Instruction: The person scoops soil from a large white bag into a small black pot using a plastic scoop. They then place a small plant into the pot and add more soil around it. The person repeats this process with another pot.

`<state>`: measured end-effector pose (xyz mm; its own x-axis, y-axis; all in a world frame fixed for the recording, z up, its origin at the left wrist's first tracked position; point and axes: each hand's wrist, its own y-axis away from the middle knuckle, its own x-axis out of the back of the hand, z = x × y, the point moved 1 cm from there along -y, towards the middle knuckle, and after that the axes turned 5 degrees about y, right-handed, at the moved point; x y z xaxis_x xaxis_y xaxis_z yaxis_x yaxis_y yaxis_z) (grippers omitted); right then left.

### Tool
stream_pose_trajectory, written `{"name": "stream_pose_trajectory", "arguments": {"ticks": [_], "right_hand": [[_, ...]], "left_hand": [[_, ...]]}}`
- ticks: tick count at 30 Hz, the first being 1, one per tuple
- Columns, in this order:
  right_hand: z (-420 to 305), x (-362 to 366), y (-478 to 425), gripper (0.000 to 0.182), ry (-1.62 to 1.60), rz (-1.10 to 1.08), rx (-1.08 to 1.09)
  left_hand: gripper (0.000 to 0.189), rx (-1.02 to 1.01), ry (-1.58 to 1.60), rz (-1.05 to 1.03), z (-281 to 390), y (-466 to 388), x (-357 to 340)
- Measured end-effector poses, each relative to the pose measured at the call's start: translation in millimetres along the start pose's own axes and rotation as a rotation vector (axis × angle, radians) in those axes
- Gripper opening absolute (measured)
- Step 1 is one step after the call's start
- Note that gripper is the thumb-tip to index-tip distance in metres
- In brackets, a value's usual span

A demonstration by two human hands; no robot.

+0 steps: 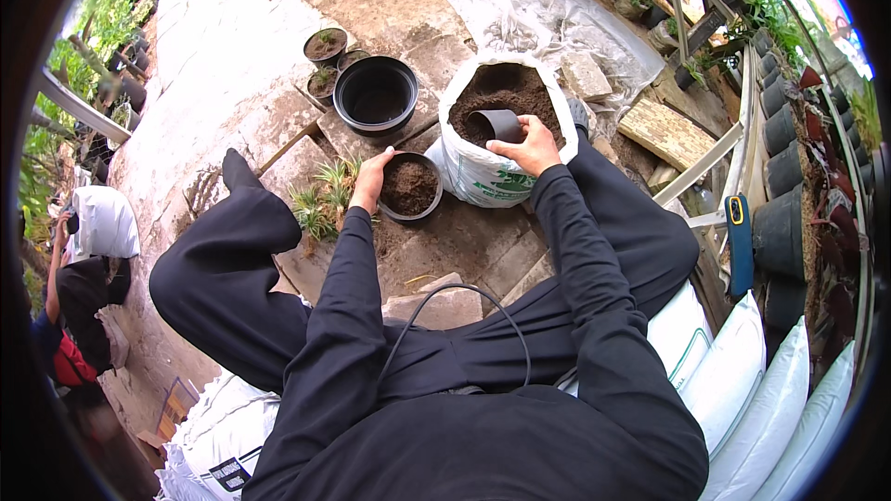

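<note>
My left hand (372, 179) grips the rim of a round black plastic pot (411, 218) holding loose brown soil (411, 186). In my right hand (532, 146) is a small black plastic pot (502, 124), tilted on its side, its mouth in the soil of an open white sack (480, 179). That sack stands upright just right of the soil-filled pot. Beyond my left hand sits a larger black pot (376, 96), with no soil visible in it. Spiky green plantlets (321, 198) lie on the ground left of my left hand.
Small planted pots (325, 45) stand behind the large pot. Clear plastic sheeting (543, 14) and a patterned slab (665, 133) lie beyond the sack. Full white sacks (762, 396) stand at my right, near a blue phone (738, 245). Another person (83, 306) sits at far left.
</note>
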<state>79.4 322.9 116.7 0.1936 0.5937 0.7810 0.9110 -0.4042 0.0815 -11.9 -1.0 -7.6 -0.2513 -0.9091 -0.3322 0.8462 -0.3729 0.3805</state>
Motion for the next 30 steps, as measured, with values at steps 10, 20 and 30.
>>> {"name": "stream_pose_trajectory", "arguments": {"ticks": [10,20,30], "right_hand": [[22,0,-13,0.097,-0.243,0.121,0.008],[-45,-1,13,0.097,-0.444,0.053,0.28],[-89,-43,66,0.084,0.014,0.023,0.919]], "left_hand": [[0.042,-0.01,0.01,-0.004,5,1,-4],[0.042,0.002,0.01,-0.003,2,2,0],[0.046,0.017,-0.009,0.034,-2,-4,0]]}}
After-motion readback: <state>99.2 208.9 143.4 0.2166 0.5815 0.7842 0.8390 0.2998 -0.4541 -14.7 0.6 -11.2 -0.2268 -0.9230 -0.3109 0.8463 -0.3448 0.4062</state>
